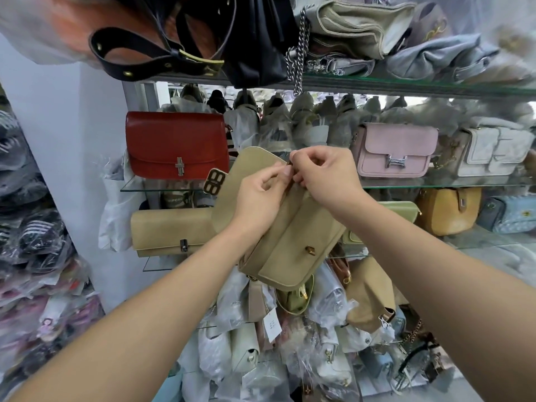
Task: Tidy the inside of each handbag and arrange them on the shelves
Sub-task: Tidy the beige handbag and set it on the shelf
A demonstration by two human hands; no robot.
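Tan handbag (293, 242) is held up in the air in front of the glass shelves (406, 85), with its flap open and tipped up to the left. Left hand (258, 195) pinches the top edge of the tan handbag. Right hand (322, 175) pinches a small metal piece at that same edge, and the 2 hands touch. Red bag (177, 143) sits on a shelf up and left of the tan handbag. Pink bag (397, 149) sits up and right of it.
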